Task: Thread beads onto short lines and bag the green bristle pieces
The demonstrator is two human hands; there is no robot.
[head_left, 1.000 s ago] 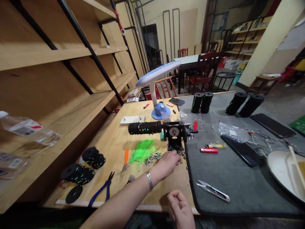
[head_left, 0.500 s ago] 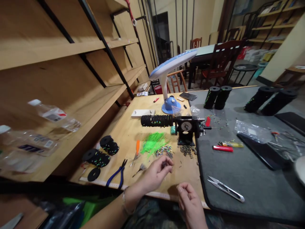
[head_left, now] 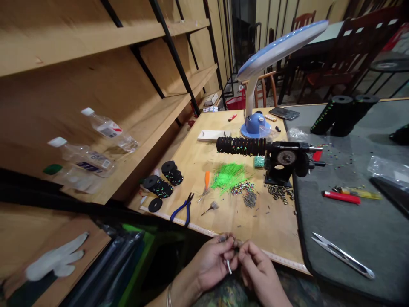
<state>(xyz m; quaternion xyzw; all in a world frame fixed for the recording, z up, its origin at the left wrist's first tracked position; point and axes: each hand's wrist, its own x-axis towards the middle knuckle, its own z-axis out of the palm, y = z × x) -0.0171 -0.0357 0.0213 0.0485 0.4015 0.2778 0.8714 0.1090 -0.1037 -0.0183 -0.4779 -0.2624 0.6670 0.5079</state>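
My left hand [head_left: 212, 261] and my right hand [head_left: 260, 270] meet at the table's front edge, fingertips almost touching. Both are closed in a pinch around something too small to name. A short white strip [head_left: 228, 266] sticks out below the left fingers. Just beyond lie a pile of small grey metal pieces [head_left: 249, 199], multicoloured beads [head_left: 242, 188], bright green strands [head_left: 228, 177] and dark metallic tubes [head_left: 279, 193]. A black winding device [head_left: 283, 160] carries a ridged black roll [head_left: 241, 146] behind them.
Blue-handled pliers [head_left: 183, 209], an orange-handled tool [head_left: 207, 181] and black spools [head_left: 158, 186] lie left. Silver thread snips [head_left: 343, 256] and a red lighter [head_left: 341, 197] rest on the grey mat [head_left: 326, 226]. A blue desk lamp [head_left: 255, 124] stands behind; shelving with bottles [head_left: 110, 130] borders the left.
My left hand has drawn back from beside the bead piles to the table's front edge, meeting my right hand. The white strip now shows below it. The view has shifted left.
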